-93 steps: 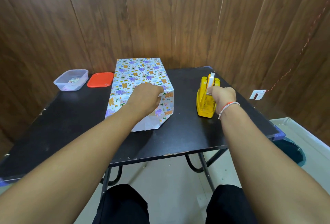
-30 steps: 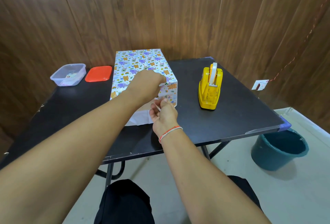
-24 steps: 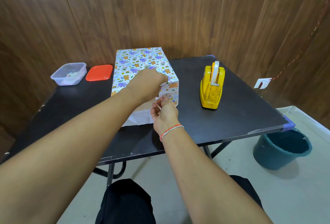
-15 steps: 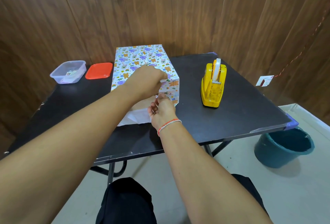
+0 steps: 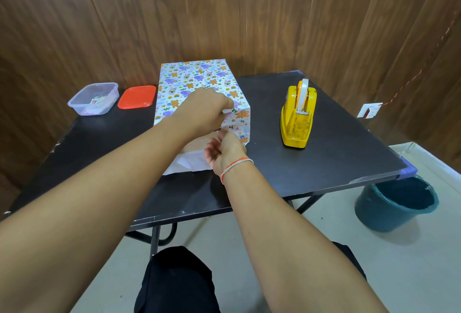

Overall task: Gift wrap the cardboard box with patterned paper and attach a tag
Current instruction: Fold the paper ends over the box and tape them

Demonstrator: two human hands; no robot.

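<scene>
The right hand (image 5: 225,149), away from the yellow tape dispenser (image 5: 298,115) since earlier, now touches the wrapped box (image 5: 199,80)'s near end, fingers loosely curled; any tape is indiscernible. The left hand (image 5: 203,110) still presses the folded paper flap there, fingers bent.

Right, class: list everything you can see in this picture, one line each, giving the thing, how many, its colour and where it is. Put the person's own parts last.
table: 1, black, fills the middle of the view
wrapped box: 1, white paper with coloured animal print, table centre, near end unsealed
tape dispenser: 1, yellow, right of the box, standing apart from it
container: 1, clear plastic, far left of table
lid: 1, red, flat on the table between container and box
bucket: 1, teal, floor beyond the table's right corner
wall: brown wood panels, behind the table
left hand: 1, pinches the paper at the box's near end
right hand: 1, red-and-white wrist thread, fingertips at the near-end flap
</scene>
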